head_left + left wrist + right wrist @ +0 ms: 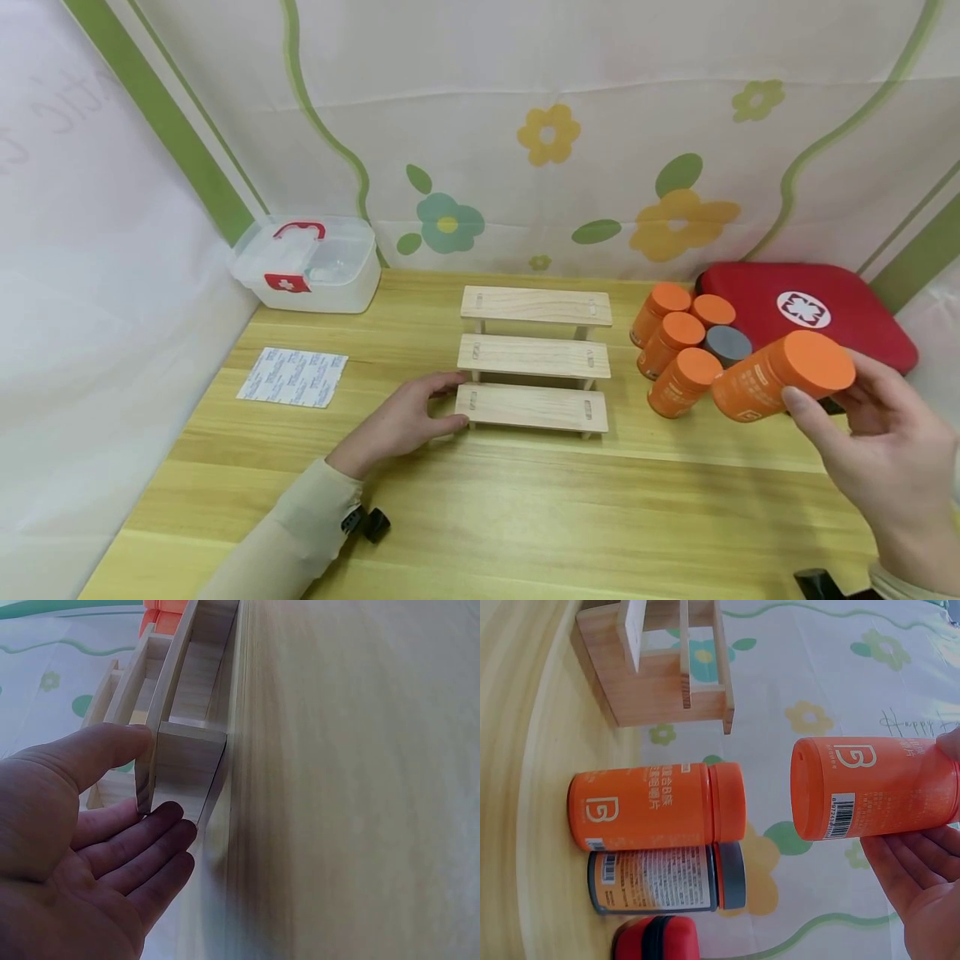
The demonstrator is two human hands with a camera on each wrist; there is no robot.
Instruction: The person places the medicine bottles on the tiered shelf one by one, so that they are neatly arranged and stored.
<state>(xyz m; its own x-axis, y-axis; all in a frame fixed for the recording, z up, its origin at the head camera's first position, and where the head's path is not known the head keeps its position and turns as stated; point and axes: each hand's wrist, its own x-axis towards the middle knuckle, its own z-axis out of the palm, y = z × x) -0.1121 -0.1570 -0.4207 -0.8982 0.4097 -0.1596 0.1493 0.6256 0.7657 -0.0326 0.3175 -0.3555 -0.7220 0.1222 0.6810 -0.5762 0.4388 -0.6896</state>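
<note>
A three-step wooden stand sits on the table. My left hand holds the left end of its lowest step, thumb at the front edge and fingers behind; in the left wrist view that thumb touches the board. In the air to the right, my right hand grips an orange bottle near its orange cap, tilted with its base toward the left. Several more orange-capped bottles and one grey-capped bottle stand grouped right of the stand. The right wrist view shows the gripped bottle apart from the standing ones.
Behind the bottles lies a red first-aid case with a white emblem. A clear white first-aid box with a red handle stands at the back left. A printed white blister sheet lies in front of it. Patterned cloth hangs behind.
</note>
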